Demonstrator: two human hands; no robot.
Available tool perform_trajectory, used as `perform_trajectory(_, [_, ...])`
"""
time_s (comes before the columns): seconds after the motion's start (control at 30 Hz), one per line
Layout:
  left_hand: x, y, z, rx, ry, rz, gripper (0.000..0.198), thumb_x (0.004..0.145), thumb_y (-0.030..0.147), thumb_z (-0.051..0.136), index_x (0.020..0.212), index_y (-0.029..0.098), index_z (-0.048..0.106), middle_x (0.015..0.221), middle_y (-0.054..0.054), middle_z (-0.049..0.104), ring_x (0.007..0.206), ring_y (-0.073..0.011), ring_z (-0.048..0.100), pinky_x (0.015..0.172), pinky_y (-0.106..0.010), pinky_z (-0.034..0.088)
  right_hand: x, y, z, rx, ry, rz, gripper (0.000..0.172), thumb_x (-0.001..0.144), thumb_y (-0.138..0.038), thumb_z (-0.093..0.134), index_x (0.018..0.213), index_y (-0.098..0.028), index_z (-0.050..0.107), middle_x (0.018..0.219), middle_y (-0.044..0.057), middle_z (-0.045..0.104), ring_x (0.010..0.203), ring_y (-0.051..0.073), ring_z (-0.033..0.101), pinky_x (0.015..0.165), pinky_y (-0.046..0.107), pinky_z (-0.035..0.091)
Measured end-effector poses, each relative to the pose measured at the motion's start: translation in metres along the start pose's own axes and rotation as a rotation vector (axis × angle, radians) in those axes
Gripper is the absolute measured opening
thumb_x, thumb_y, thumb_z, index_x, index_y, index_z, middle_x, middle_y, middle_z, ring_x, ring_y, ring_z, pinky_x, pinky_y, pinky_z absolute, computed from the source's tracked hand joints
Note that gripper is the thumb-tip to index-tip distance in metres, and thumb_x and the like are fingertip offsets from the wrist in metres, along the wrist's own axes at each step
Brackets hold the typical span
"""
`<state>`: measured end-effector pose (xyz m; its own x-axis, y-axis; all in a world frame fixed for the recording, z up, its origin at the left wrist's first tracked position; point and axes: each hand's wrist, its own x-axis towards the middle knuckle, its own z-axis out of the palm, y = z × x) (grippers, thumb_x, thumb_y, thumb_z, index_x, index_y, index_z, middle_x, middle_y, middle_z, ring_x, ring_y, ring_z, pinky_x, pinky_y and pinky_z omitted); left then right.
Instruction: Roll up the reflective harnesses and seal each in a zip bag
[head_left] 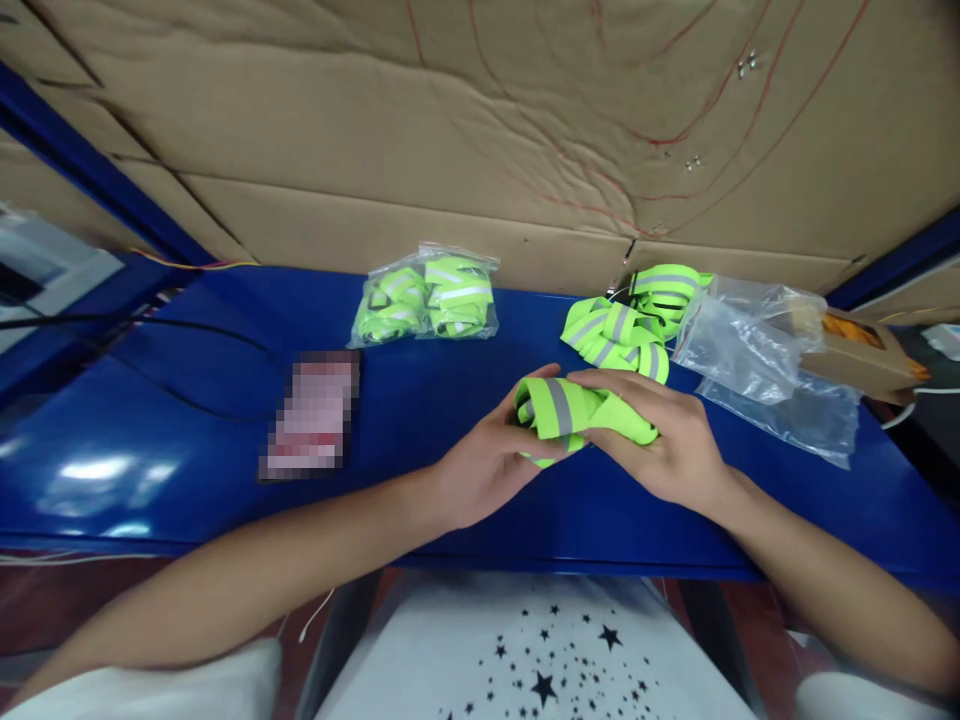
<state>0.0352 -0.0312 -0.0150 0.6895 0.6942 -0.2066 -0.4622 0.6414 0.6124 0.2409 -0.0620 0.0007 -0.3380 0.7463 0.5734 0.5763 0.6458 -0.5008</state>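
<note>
Between both hands, above the blue table, is a folded bundle of neon yellow-green reflective strap (556,408) with grey stripes. My left hand (489,462) grips its left side from below, fingers curled round it. My right hand (660,425) closes over its right end, thumb and fingers pressing the fabric. Just beyond the right hand lies a loose pile of the same reflective straps (616,335), with another strap roll (667,290) behind it. Some of the held strap is hidden by the fingers.
Two clear bags (425,295) of packed straps lie at the table's back. Right of the strap pile are empty clear plastic bags (739,335) and an open cardboard box (862,350). A phone-like, pixelated device (311,415) lies left on the blue table (187,420). Cardboard (375,130) walls the back.
</note>
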Motion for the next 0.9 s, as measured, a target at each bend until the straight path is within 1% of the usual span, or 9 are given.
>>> perform_trajectory(0.07, [-0.004,0.002,0.004,0.01,-0.044,0.017,0.065,0.067,0.004,0.083,0.124,0.026,0.061,0.115,0.0,0.068,0.118,-0.0191,0.059,0.113,-0.039,0.039,0.0,-0.004,-0.001,-0.061,0.054,-0.052,0.045,0.091,-0.016,0.07,0.135,-0.023,0.064,0.131,0.006,0.07,0.116,0.022,0.07,0.104,0.034,0.056])
perform_trajectory(0.17, [-0.004,0.002,0.005,0.098,-0.115,0.005,0.055,0.072,0.018,0.087,0.122,0.024,0.064,0.122,-0.003,0.067,0.123,-0.021,0.056,0.113,-0.037,0.037,-0.002,-0.003,-0.003,0.004,0.13,0.096,0.042,0.087,-0.02,0.076,0.128,-0.023,0.068,0.119,0.004,0.075,0.102,0.022,0.075,0.09,0.032,0.063])
perform_trajectory(0.3, [0.003,-0.003,-0.002,0.191,-0.065,-0.04,0.057,0.07,0.013,0.085,0.123,0.025,0.067,0.111,-0.001,0.071,0.104,-0.0169,0.061,0.095,-0.03,0.044,-0.007,0.013,0.003,0.371,0.174,0.434,0.045,0.085,-0.032,0.081,0.126,-0.023,0.068,0.101,0.002,0.079,0.077,0.021,0.076,0.063,0.03,0.064])
perform_trajectory(0.43, [0.009,-0.003,-0.008,0.315,-0.013,-0.081,0.036,0.065,0.006,0.076,0.099,0.017,0.072,0.091,-0.003,0.073,0.087,-0.0188,0.065,0.085,-0.032,0.049,-0.007,0.024,0.012,0.501,0.127,0.492,0.045,0.085,-0.038,0.08,0.124,-0.019,0.069,0.103,0.006,0.079,0.081,0.025,0.077,0.068,0.036,0.065])
perform_trajectory(0.5, [0.009,0.0,-0.006,0.286,-0.06,-0.127,0.04,0.068,0.009,0.078,0.107,0.016,0.071,0.097,-0.006,0.074,0.095,-0.0238,0.068,0.092,-0.04,0.052,-0.005,0.021,0.013,0.342,0.149,0.422,0.042,0.086,-0.039,0.078,0.122,-0.018,0.07,0.103,0.007,0.079,0.085,0.025,0.077,0.071,0.037,0.065])
perform_trajectory(0.57, [0.006,0.003,-0.002,0.184,-0.095,-0.123,0.047,0.071,0.014,0.084,0.116,0.019,0.07,0.11,-0.006,0.074,0.109,-0.0259,0.067,0.103,-0.046,0.05,-0.004,0.014,0.013,0.087,0.188,0.261,0.038,0.087,-0.035,0.077,0.121,-0.019,0.07,0.11,0.007,0.078,0.095,0.026,0.076,0.081,0.039,0.065])
perform_trajectory(0.67, [0.001,0.005,0.003,0.065,-0.138,-0.036,0.043,0.073,0.018,0.088,0.113,0.02,0.071,0.118,-0.004,0.072,0.122,-0.0227,0.062,0.114,-0.041,0.042,-0.004,0.005,0.012,-0.154,0.198,-0.063,0.043,0.09,-0.021,0.07,0.133,-0.023,0.066,0.126,0.008,0.072,0.115,0.028,0.071,0.099,0.042,0.061])
perform_trajectory(0.8, [-0.005,0.003,0.005,0.034,-0.278,0.072,0.053,0.075,0.034,0.09,0.122,0.023,0.069,0.116,-0.005,0.073,0.122,-0.0223,0.062,0.107,-0.032,0.045,-0.005,0.002,0.007,-0.219,0.148,-0.34,0.051,0.095,-0.017,0.061,0.146,-0.022,0.056,0.133,0.011,0.069,0.128,0.031,0.064,0.103,0.047,0.06])
perform_trajectory(0.9, [-0.009,0.002,0.004,0.021,-0.314,0.082,0.057,0.076,0.047,0.087,0.124,0.023,0.069,0.11,-0.006,0.074,0.115,-0.023,0.065,0.098,-0.031,0.048,-0.002,0.001,0.001,-0.33,0.117,-0.521,0.042,0.094,-0.015,0.064,0.135,-0.016,0.065,0.129,0.014,0.071,0.134,0.033,0.059,0.102,0.048,0.062])
